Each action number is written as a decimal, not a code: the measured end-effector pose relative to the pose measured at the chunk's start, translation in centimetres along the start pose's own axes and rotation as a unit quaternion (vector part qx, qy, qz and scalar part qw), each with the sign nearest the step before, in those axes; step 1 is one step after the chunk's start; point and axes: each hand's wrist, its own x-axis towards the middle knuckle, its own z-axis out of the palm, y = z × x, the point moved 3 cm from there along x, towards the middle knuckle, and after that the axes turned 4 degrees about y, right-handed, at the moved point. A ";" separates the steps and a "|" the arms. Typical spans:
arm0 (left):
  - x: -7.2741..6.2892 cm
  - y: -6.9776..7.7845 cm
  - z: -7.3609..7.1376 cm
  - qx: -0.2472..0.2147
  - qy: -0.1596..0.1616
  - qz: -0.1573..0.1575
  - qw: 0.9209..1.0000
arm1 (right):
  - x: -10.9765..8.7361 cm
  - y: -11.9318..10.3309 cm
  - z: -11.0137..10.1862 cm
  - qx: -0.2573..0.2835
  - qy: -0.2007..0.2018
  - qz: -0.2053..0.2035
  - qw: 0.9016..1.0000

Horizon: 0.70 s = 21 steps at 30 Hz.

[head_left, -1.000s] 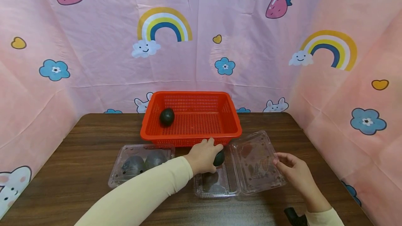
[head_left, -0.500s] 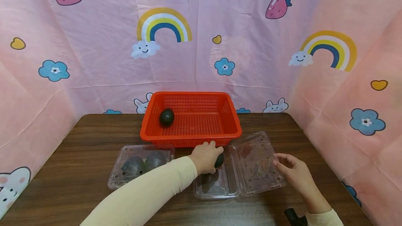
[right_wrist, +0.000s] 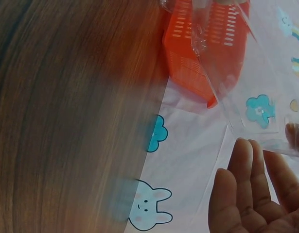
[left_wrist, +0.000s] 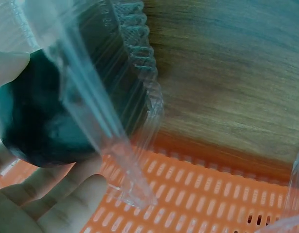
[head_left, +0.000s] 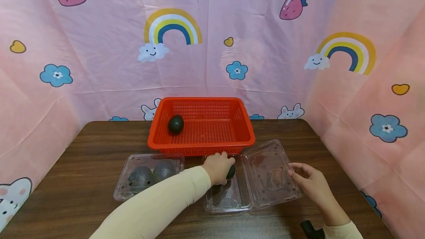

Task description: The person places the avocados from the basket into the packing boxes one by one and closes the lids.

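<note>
My left hand (head_left: pixel 218 168) grips a dark green avocado (head_left: pixel 231 172) over the base of an opened clear plastic clamshell box (head_left: pixel 229 203). In the left wrist view the avocado (left_wrist: pixel 37 121) lies between thumb and fingers, against the box's ridged wall (left_wrist: pixel 137 43). The box's lid (head_left: pixel 272 174) is folded out to the right. At its right edge my right hand (head_left: pixel 311 183) pinches the lid between thumb and fingers. That lid (right_wrist: pixel 222 82) rises tilted in the right wrist view, with the other fingers (right_wrist: pixel 241 155) extended below it.
Behind the boxes stands a red perforated basket (head_left: pixel 199 146) holding one avocado (head_left: pixel 176 124). To the left, a closed clamshell (head_left: pixel 121 191) contains avocados (head_left: pixel 141 176). A black object (head_left: pixel 312 230) shows beside the right wrist. A printed pink cloth (head_left: pixel 212 69) hangs around the table.
My left hand has shifted slightly right and lower with the avocado, toward the box's base. The right hand keeps its pinch on the lid, almost still.
</note>
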 end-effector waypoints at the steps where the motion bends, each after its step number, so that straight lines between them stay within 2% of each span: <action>1: 0.1 0.0 0.1 0.002 0.000 0.000 1.000 | 0.0 0.0 0.0 0.000 0.000 0.000 1.000; 15: 0.4 -0.1 0.4 0.006 -0.005 -0.019 1.000 | -0.1 -0.1 0.0 0.014 -0.004 0.016 1.000; 21: 0.0 0.0 0.4 0.017 0.010 -0.014 1.000 | 0.0 -0.2 -0.1 0.008 -0.005 0.013 1.000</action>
